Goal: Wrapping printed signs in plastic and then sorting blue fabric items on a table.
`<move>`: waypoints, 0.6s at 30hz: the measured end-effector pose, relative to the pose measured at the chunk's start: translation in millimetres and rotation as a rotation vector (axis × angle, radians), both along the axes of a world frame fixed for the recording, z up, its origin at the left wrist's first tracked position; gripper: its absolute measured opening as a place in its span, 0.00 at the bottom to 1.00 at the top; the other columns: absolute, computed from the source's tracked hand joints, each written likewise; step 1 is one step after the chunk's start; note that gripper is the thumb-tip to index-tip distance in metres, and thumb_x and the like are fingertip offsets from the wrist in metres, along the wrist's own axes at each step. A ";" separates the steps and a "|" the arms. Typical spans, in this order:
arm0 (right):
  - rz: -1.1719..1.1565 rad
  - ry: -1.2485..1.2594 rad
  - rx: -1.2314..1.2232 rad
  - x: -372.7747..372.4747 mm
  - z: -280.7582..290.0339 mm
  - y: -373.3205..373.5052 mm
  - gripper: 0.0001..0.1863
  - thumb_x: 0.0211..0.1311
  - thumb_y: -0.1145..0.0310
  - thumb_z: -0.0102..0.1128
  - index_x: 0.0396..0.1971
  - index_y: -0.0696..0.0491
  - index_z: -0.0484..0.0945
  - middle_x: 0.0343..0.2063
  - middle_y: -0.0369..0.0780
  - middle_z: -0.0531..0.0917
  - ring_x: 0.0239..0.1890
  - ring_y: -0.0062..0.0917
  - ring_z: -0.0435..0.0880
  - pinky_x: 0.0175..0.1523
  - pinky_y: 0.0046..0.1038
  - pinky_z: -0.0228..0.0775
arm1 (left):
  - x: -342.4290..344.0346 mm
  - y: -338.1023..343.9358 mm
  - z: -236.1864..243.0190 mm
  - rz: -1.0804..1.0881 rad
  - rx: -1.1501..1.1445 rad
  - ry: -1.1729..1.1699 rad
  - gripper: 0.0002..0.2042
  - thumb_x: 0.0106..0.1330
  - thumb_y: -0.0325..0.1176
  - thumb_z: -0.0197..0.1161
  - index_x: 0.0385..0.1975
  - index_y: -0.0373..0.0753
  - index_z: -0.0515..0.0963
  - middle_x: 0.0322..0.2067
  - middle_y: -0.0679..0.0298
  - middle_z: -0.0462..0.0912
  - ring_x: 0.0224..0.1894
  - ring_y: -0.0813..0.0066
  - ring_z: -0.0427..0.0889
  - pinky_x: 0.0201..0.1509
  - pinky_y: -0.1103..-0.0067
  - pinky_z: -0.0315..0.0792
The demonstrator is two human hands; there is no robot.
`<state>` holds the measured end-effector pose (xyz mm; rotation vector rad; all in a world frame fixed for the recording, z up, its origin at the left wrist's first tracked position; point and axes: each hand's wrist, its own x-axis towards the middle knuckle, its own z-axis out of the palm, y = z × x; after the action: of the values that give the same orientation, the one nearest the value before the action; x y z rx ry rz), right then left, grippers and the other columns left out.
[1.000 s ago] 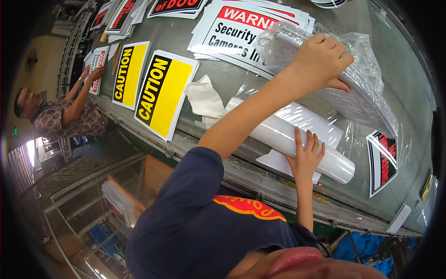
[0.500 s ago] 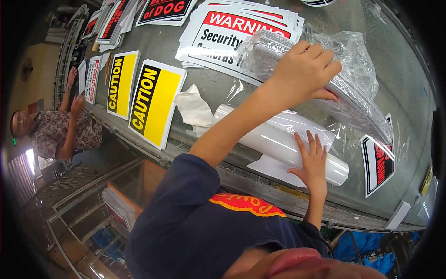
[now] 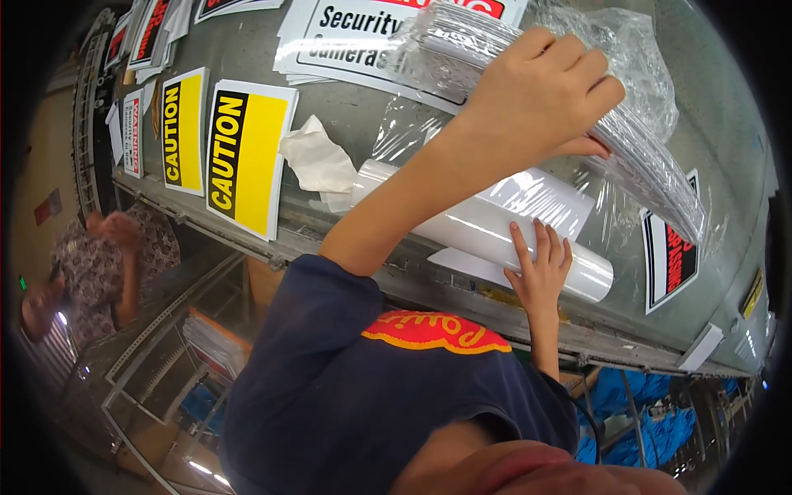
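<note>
My left hand (image 3: 549, 103) is closed on the upper edge of a thick stack of flat sheets in clear crinkled wrap (image 3: 639, 161), held tilted on the table. My right hand (image 3: 538, 268) lies with fingers spread on a long white roll (image 3: 586, 272) of glossy material below it. Loose clear film and white paper (image 3: 450, 260) lie under and around the roll. A crumpled white cloth or paper (image 3: 313, 157) is just left of the roll. Behind the wrapped stack is a pile of white signs with red headers (image 3: 342, 45).
Yellow-and-black signs (image 3: 256, 165) and smaller sign stacks (image 3: 148, 33) sit on the left of the table (image 3: 705, 99); a red-and-black sign (image 3: 664, 272) at right. A co-worker (image 3: 111, 280) stands beyond the left edge. Below are a metal-framed cart (image 3: 206, 346) and blue material (image 3: 660, 429).
The view has shifted, so table items sit higher in the picture. Both my hands keep their places on stack and roll. The co-worker's hands have moved off the sign stack toward their body.
</note>
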<state>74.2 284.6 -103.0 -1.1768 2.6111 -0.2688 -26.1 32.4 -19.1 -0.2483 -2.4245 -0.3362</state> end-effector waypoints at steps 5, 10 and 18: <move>0.009 0.008 -0.025 1.0 5.0 4.8 0.51 0.24 0.64 0.74 0.60 0.32 0.64 0.57 0.42 0.68 0.56 0.38 0.67 0.58 0.48 0.53 | 10.6 1.5 4.8 -0.023 0.030 -0.038 0.22 0.33 0.51 0.72 0.26 0.47 0.73 0.26 0.71 0.72 0.34 0.74 0.73 0.39 0.77 0.63; 0.063 0.142 0.000 2.7 24.0 4.1 0.49 0.27 0.62 0.73 0.60 0.30 0.65 0.57 0.42 0.68 0.56 0.36 0.68 0.58 0.46 0.54 | 18.4 1.0 18.7 -0.093 -0.051 -0.251 0.23 0.43 0.48 0.70 0.35 0.41 0.73 0.33 0.63 0.74 0.40 0.68 0.72 0.41 0.73 0.63; 0.114 0.309 -0.035 -8.6 40.4 -1.7 0.47 0.23 0.65 0.72 0.56 0.27 0.69 0.56 0.39 0.71 0.55 0.32 0.71 0.58 0.43 0.56 | 8.9 -1.1 20.3 -0.107 0.065 -0.220 0.23 0.44 0.48 0.70 0.34 0.40 0.73 0.33 0.61 0.74 0.40 0.66 0.72 0.42 0.72 0.63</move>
<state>65.6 282.9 -62.6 -1.4778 2.7928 -0.1174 -17.2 31.3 1.2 -0.3284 -2.6162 -0.5138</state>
